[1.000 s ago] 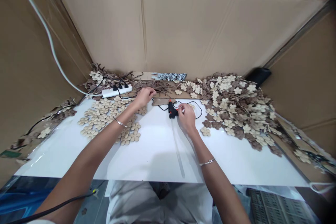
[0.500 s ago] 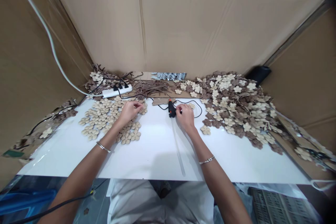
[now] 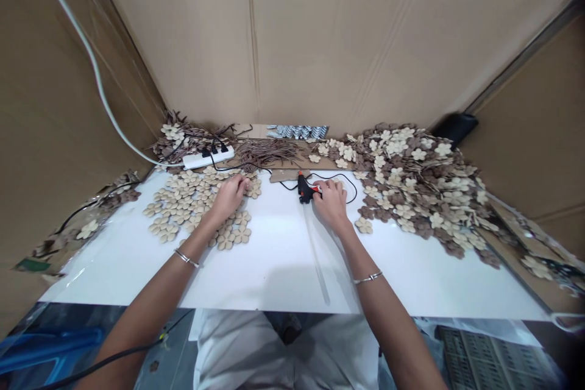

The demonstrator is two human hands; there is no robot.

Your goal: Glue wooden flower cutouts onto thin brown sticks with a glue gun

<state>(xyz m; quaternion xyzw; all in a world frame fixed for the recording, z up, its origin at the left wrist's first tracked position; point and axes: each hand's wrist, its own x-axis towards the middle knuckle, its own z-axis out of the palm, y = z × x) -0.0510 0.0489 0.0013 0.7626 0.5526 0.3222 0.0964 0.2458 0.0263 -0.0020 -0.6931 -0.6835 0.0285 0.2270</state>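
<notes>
One black glue gun (image 3: 305, 190) with an orange tip lies mid-surface (image 3: 278, 244), its nozzle towards a cardboard scrap (image 3: 287, 177) and a clear glue stick (image 3: 316, 256) jutting from its back. The right hand (image 3: 331, 201), fingers part-curled, touches its handle; how firmly it grips, I cannot tell. A knock to that long stick could swing the gun round, and a hot tip — if it is hot — might then scorch fingers or drip glue. The black cord (image 3: 350, 180) looping behind the right hand could snag if pulled. The left hand (image 3: 230, 197) is at the edge of the beige flowers (image 3: 183, 198), fingertips drawn together; whether they pinch anything is hidden. Farther out are a power strip (image 3: 196, 161), brown stems (image 3: 269, 151) and a large flower heap (image 3: 406, 164) — loose enough to slide if brushed.
</notes>
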